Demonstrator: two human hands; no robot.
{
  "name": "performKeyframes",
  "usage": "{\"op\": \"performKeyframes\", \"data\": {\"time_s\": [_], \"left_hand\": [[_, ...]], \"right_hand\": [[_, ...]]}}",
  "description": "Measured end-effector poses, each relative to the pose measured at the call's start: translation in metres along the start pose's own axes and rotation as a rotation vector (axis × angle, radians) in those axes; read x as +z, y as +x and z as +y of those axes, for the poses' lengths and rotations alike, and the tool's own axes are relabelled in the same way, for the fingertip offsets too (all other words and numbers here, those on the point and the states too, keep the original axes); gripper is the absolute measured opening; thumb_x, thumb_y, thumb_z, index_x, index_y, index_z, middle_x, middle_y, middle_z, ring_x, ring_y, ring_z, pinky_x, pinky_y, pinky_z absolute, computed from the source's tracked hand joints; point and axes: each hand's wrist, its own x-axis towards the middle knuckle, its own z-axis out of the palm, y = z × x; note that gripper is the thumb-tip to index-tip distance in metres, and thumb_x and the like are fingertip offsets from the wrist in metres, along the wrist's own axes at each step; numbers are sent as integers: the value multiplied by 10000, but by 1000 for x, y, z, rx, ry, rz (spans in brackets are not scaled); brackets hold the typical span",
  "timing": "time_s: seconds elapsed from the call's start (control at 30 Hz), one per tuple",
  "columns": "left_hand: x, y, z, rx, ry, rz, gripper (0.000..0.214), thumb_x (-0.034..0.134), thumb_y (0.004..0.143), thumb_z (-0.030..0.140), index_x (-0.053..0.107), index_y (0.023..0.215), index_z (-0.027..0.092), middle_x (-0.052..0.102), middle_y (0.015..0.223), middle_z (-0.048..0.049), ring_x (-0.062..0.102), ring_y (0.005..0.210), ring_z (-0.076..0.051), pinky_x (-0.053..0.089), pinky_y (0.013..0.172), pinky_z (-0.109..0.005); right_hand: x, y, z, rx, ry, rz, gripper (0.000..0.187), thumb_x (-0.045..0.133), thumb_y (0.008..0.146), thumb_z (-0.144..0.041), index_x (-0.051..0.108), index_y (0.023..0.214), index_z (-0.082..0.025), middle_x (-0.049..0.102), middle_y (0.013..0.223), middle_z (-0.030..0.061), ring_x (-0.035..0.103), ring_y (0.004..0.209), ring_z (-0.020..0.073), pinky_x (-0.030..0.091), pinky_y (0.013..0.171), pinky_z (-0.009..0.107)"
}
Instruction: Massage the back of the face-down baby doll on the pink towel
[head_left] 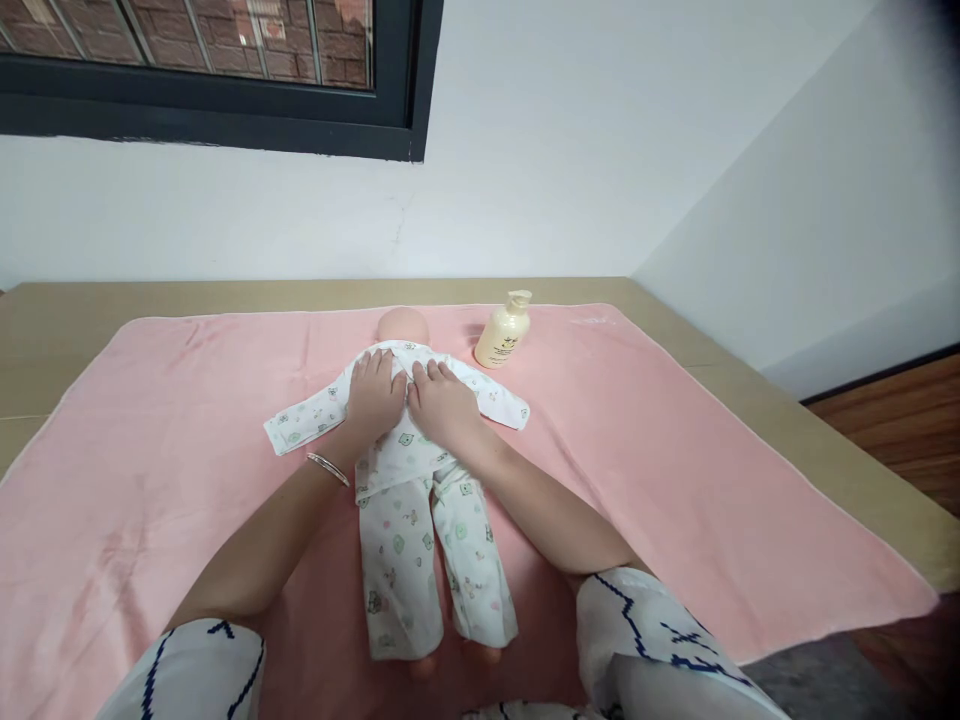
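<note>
A baby doll [403, 325] lies stretched out in the middle, its head toward the wall and its feet toward me. It wears a white printed top [405, 450] with the sleeves spread out, and matching trousers [401, 570]. My left hand [375, 395] rests flat on the upper left of the doll's top, fingers extended. On the upper right of the top lies my right hand [442, 400], also flat, the two hands almost touching. Neither hand grips anything. The doll's hands are hidden in the sleeves.
Under the doll spreads a pink blanket [637, 500] on a light wooden table [187, 297]. A cream pump bottle [502, 332] stands on the blanket, right of the doll's head. White walls and a dark-framed window [225, 110] border the far side.
</note>
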Motion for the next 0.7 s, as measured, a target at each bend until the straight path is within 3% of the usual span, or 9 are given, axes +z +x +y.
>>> {"op": "performKeyframes", "data": {"time_s": [0.23,0.5,0.7], "left_hand": [[-3,-16,27,5,206,7,506,351,974,278,562,1378,60,556,1452,-265,458,1429,-397,353,1181,-601],[-5,-2,10,-8,173,-67,575,389,931,313,549,1399,20,543,1463,-274,449,1420,-422,311,1194,-642],[-3,-5,10,7,85,28,500,409,945,341,585,1344,96,588,1413,-235,470,1399,-394,306,1198,-632]], "right_hand": [[7,34,41,-86,217,-104,635,416,1030,-427,368,1562,-83,309,1651,197,241,1558,342,200,1274,512],[1,10,12,17,65,-4,574,341,1052,-340,390,1544,-48,408,1582,252,351,1496,399,281,1222,563],[-1,22,32,-59,204,18,502,379,1044,-367,523,1452,-112,526,1514,191,427,1455,337,314,1209,522]]}}
